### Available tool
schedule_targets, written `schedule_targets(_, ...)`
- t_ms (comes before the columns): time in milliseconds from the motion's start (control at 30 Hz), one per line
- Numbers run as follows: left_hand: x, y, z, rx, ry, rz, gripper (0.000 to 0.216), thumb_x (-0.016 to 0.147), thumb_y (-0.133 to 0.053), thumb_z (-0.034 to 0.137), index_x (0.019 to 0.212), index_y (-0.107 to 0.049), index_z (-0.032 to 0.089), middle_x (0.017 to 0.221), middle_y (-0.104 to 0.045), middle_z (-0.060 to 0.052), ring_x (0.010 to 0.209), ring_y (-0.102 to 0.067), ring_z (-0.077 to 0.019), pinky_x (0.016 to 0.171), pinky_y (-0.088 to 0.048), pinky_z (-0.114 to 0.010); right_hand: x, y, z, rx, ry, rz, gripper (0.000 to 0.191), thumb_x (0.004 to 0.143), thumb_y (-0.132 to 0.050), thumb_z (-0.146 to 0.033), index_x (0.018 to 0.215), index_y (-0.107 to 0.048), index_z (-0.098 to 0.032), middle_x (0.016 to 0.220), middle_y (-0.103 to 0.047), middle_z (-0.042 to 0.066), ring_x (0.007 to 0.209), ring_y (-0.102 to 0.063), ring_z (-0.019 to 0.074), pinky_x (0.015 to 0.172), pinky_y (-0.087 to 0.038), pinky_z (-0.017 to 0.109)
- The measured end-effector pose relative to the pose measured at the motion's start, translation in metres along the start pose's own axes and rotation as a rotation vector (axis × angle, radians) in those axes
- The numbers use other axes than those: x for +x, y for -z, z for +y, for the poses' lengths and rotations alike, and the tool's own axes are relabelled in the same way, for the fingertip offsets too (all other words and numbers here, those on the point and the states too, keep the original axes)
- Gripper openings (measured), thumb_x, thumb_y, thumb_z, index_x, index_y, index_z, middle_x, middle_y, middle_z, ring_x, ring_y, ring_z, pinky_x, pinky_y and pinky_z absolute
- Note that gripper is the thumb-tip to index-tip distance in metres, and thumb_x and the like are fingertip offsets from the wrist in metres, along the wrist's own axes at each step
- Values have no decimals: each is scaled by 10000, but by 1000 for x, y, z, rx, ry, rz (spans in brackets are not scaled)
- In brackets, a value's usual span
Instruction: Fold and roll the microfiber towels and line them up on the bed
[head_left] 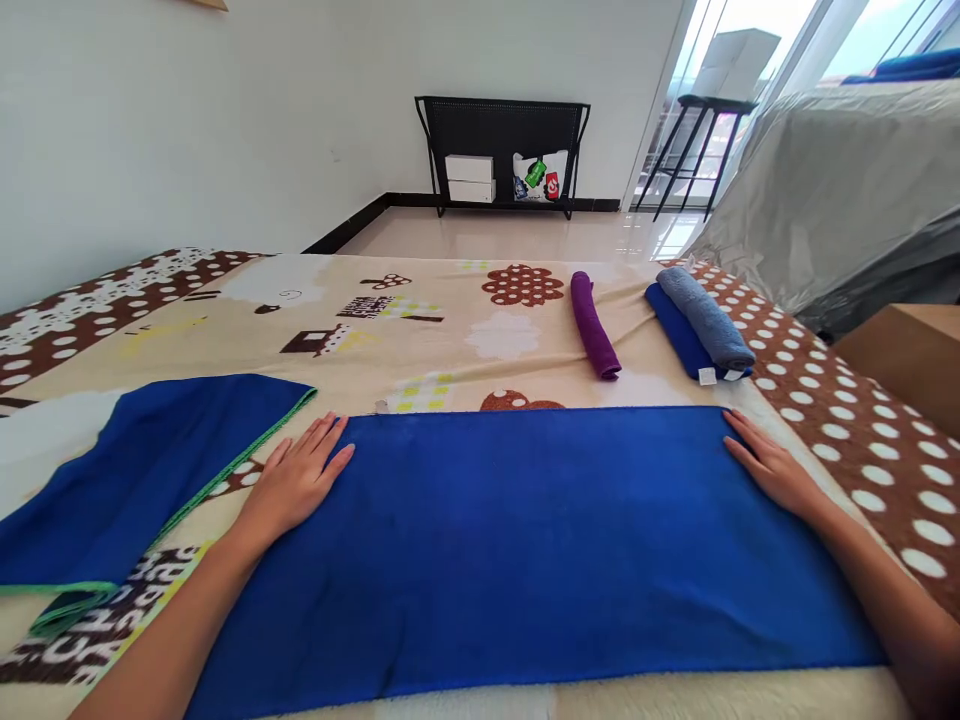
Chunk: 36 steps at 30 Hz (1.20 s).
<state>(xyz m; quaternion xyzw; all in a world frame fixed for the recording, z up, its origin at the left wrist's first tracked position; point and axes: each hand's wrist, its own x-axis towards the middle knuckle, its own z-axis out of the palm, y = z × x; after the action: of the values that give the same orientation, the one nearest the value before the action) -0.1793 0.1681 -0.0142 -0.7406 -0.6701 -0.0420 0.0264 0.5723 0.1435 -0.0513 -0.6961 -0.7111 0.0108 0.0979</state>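
Head-worn view, forward and down

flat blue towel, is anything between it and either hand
Nothing visible is in the way. The left hand and right hand touch the flat blue towel at its far corners. The purple roll lies beyond its far edge, and the green-edged cloth lies to its left.

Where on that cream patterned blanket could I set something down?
The widest free patch of the cream patterned blanket lies beyond the flat blue rectangular cloth, left of the rolled purple towel. A narrower gap separates that roll from the rolled grey-blue towel. It is crowded at left, where the left hand lies near the green-edged blue cloth.
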Motion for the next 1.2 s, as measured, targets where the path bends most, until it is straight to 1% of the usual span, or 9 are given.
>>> schedule_targets(100, -3, 6, -1, 31, 12, -25, 614, 985, -231, 532, 1544, -238, 281, 1619, -248, -37, 1489, -227, -249, 1180, -205, -517, -6, 6, 10, -33, -35, 25, 629, 982, -252, -498, 1502, -359, -161, 1509, -441, 101, 1398, -408, 237, 1163, -355, 395)
schedule_targets(200, -3, 27, 27, 92, 10, 31, 612, 971, -256, 476, 1487, -390, 177, 1586, -312, -118, 1478, -245, -306, 1175, -152, -578, -3, 18, -17, -79, -48, 97, 620, 974, -254, -484, 1432, -455, -118, 1508, -419, 171, 1412, -372, 324, 1148, -313, 557)
schedule_targets(300, 2, 51, 88, 48, -127, 97, 599, 975, -254, 384, 1458, -412, 67, 1569, -316, -191, 1467, -264, -329, 1166, -172, -582, 5, 24, -80, -91, 34, 150, 619, 993, -218, -443, 1413, -463, -60, 1539, -343, 214, 1442, -310, 336, 1148, -278, 581)
schedule_targets(400, 11, 59, 174, 0, -290, 80, 566, 995, -251, 347, 1519, -307, 138, 1600, -279, -105, 1482, -247, -228, 1191, -212, -463, 15, 17, -171, -59, 251, 113, 576, 1008, -238, -430, 1451, -442, -124, 1543, -375, 126, 1429, -354, 249, 1165, -313, 450)
schedule_targets(533, 24, 36, 274, -39, -438, 32, 563, 989, -316, 316, 1520, -305, 131, 1600, -281, -81, 1479, -252, -176, 1198, -222, -353, 25, 1, -277, -12, 479, 64, 519, 1014, -232, -335, 1465, -441, -185, 1532, -393, 70, 1420, -366, 190, 1149, -329, 325)
schedule_targets(633, 28, 14, 300, -57, -437, 5, 547, 1015, -255, 348, 1518, -310, 142, 1584, -319, -76, 1463, -292, -161, 1183, -258, -349, 30, -2, -298, 11, 520, 49, 530, 1015, -195, -299, 1476, -423, -171, 1533, -385, 87, 1421, -357, 204, 1148, -304, 294)
schedule_targets(767, 28, 5, 261, -64, -388, -6, 555, 1018, -230, 488, 1535, -259, 289, 1609, -259, 7, 1485, -231, -144, 1207, -200, -396, 30, 4, -250, 16, 446, 21, 574, 1026, -157, -429, 1485, -409, -194, 1546, -370, 78, 1431, -340, 216, 1166, -268, 323)
schedule_targets(1033, 13, 22, 86, 31, -33, -13, 578, 1006, -260, 439, 1518, -309, 175, 1583, -314, -108, 1465, -288, -267, 1152, -251, -549, 6, 22, -103, -33, -2, 3, 621, 1005, -215, -512, 1509, -357, -177, 1568, -335, 94, 1467, -272, 229, 1190, -242, 449)
schedule_targets(1200, -1, 44, 76, 89, 11, 71, 571, 996, -253, 358, 1455, -399, 50, 1517, -391, -226, 1435, -334, -337, 1138, -185, -632, -3, 37, -93, -63, -214, 45, 643, 1008, -171, -473, 1496, -349, -94, 1553, -325, 189, 1464, -264, 317, 1153, -111, 662)
